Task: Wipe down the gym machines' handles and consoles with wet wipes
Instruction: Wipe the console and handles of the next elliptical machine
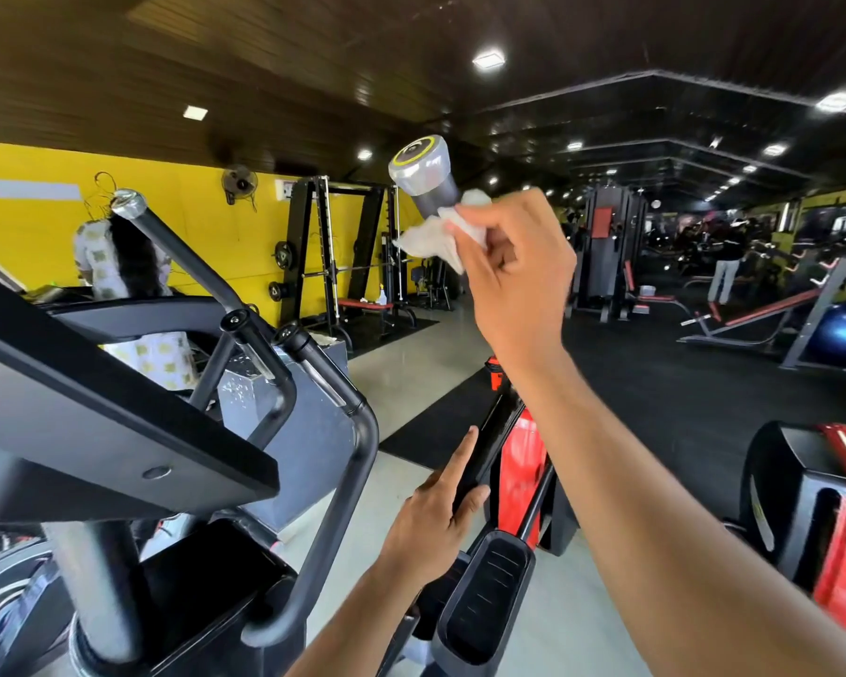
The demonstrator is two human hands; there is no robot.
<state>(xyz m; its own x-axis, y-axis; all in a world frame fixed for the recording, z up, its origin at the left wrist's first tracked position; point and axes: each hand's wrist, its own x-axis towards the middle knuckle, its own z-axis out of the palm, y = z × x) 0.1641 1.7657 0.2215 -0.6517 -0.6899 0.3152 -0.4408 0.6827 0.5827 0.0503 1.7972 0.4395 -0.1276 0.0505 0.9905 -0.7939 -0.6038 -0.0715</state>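
Forearms reaching up from the bottom edge; left hand [435,510] low, below the raised handle [423,175], forefinger straight and pointing up along the black handle shaft [489,447], thumb set against the shaft's side, other fingers hidden, so hard to call a full grip; right hand [514,266] higher, just beneath the handle's silver cap, fingers curled and pinching a crumpled white wet wipe [440,237] against the neck of the handle; wipe touching the grey part right under the cap.

Left of the handle and nearer, a black console [118,408] seen edge-on, with two short inner grips [265,344] beside it and a second long handle [167,237] rising beyond; no sign either way of whether wiped. Right of the handle, a red-shelled machine [821,505]. Beyond the handle, a person in a patterned top [123,266], yellow wall [206,227], racks and benches.

Judged early to midway on this one machine: one handle top under the wipe, console, grips, second handle and other machines seemingly left.
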